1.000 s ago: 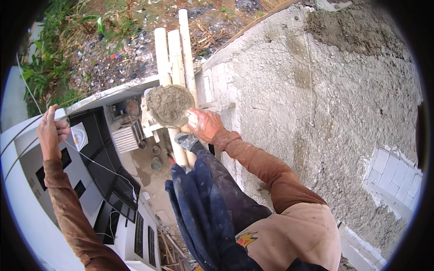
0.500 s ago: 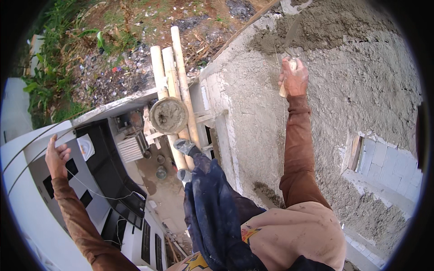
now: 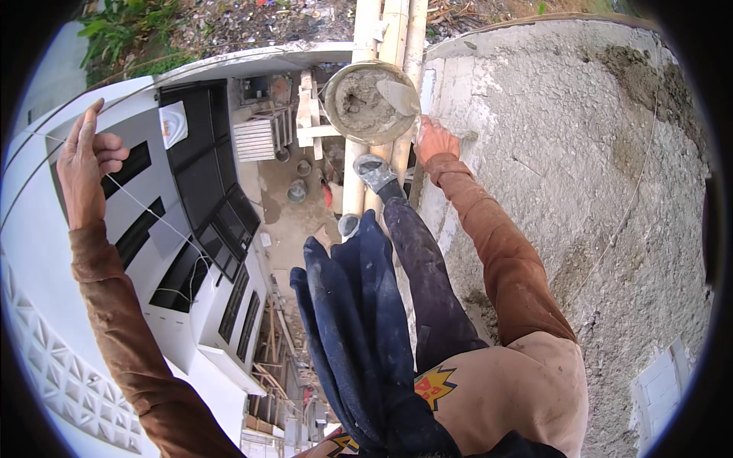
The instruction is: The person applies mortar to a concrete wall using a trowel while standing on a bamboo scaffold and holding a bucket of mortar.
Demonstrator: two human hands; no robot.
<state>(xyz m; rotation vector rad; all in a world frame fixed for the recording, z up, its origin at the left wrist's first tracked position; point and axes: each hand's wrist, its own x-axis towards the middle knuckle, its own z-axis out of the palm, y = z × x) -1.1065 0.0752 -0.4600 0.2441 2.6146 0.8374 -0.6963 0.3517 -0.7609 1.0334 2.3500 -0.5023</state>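
My right hand (image 3: 437, 143) is closed around a trowel, whose blade (image 3: 398, 98) lies over the wet grey mortar at the right side of a round bucket (image 3: 334, 114). The handle is mostly hidden by my fingers. That bucket rests on several bamboo poles (image 3: 393, 34), just beyond my feet. Out to the left, my left hand (image 3: 85, 172) is raised with its fingers apart, some stretched and others bent, holding nothing that I can see. A thin pale line (image 3: 145, 208) passes by it; whether they touch, I cannot tell.
A rough mortar-covered wall (image 3: 550, 153) rises on the right, with a thin string (image 3: 628, 217) across it. My shoes (image 3: 374, 172) stand on the poles, high above a ground-level yard (image 3: 294, 202) holding small buckets. A white building (image 3: 172, 336) with dark windows stands left.
My right hand has come down from the upper wall to the bucket, bringing the trowel blade over the mortar. The view has shifted, and my left hand appears higher in it.
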